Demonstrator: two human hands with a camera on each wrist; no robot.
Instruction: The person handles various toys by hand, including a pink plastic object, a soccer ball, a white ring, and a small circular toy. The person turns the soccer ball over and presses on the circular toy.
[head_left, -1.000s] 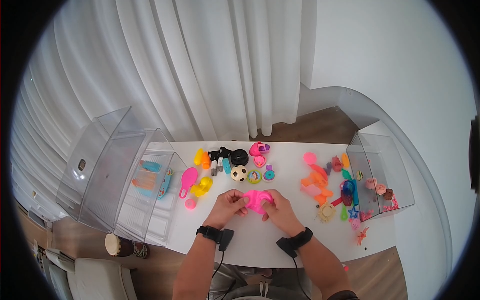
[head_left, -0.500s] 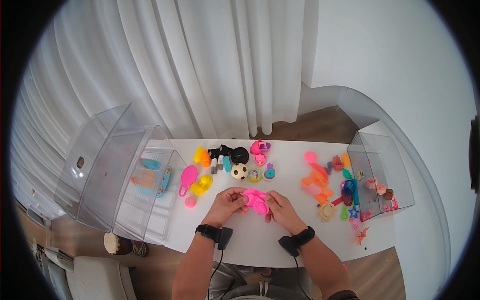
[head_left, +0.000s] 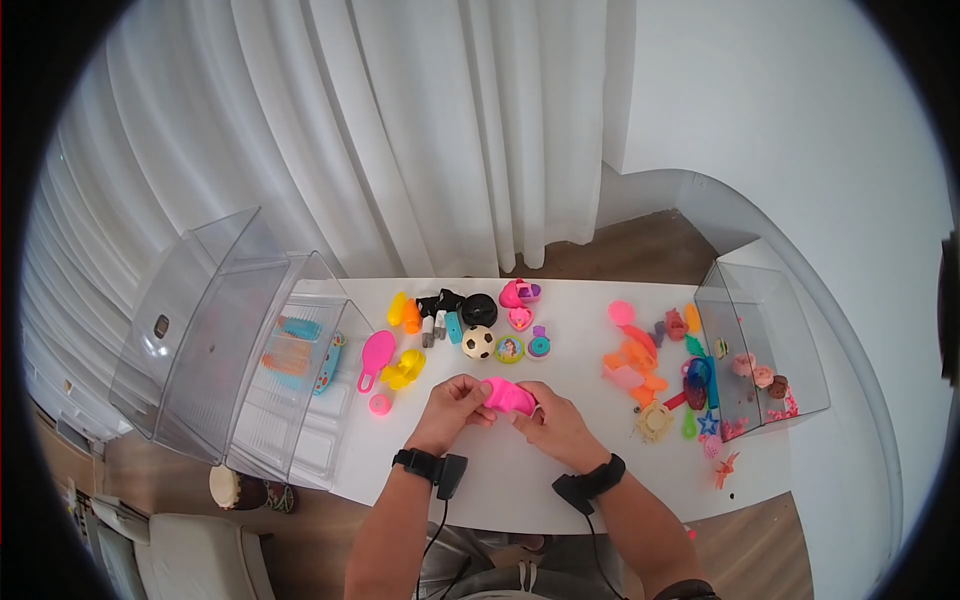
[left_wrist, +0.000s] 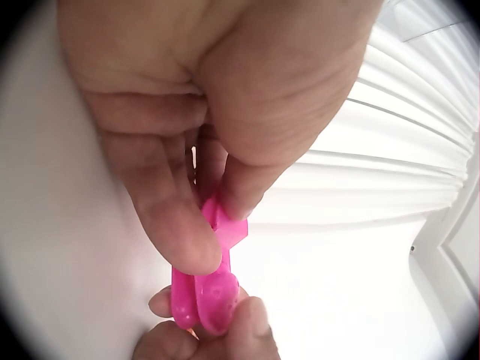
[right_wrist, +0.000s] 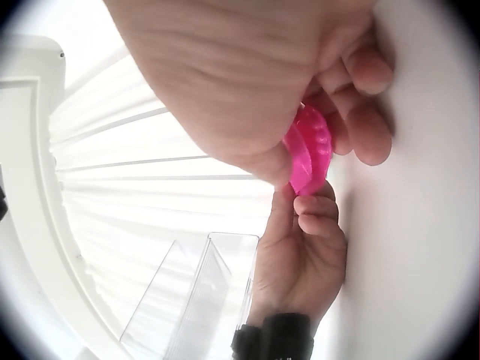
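Observation:
Both hands hold one hot-pink moulded plastic toy (head_left: 510,396) over the front middle of the white table. My left hand (head_left: 450,412) pinches its left end between thumb and fingers. At the opposite end, the thumb and fingers of my right hand (head_left: 556,426) grip it. Seen from the left wrist, the pink toy (left_wrist: 214,296) has a rounded, hollow lobe with small bumps. In the right wrist view, a scalloped edge shows on the pink toy (right_wrist: 311,150); fingers cover part of it.
Beyond the hands lie a soccer ball (head_left: 478,343), a black round piece (head_left: 480,311) and a pink paddle (head_left: 377,352). An open clear case (head_left: 300,440) stands left, holding blue and orange pieces. At right, several small toys lie by a clear box (head_left: 790,340).
The pink toy has turned in the fingers, now showing a narrower side. My right hand has shifted its grip on it, while the left hand stays nearly in place.

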